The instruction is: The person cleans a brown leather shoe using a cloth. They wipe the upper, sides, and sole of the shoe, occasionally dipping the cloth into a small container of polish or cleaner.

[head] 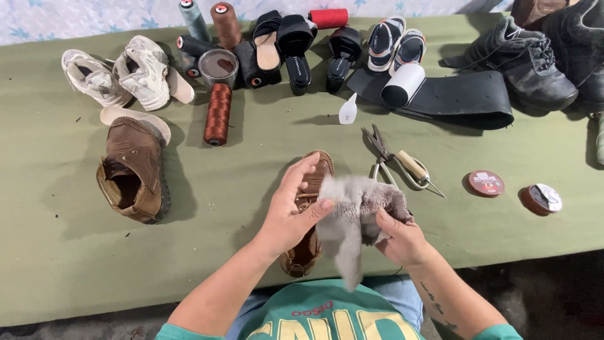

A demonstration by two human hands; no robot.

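Hands on shoe and cloth, lower centre of frame.
Left hand [290, 214] fingers curled around brown shoe [308, 249]; right hand [402, 242] fingers pinched shut on grey cloth [355, 214].

Bare green table [239, 182] lies open to the left of the left hand [290, 211], as far as the brown shoe [133, 170]. Just right of the right hand [402, 240], scissors [382, 154] and an awl [418, 171] block the way; two tins [486, 183] sit farther right. Spools [218, 113], sandals [296, 47] and a glue bottle [348, 110] crowd the far edge.
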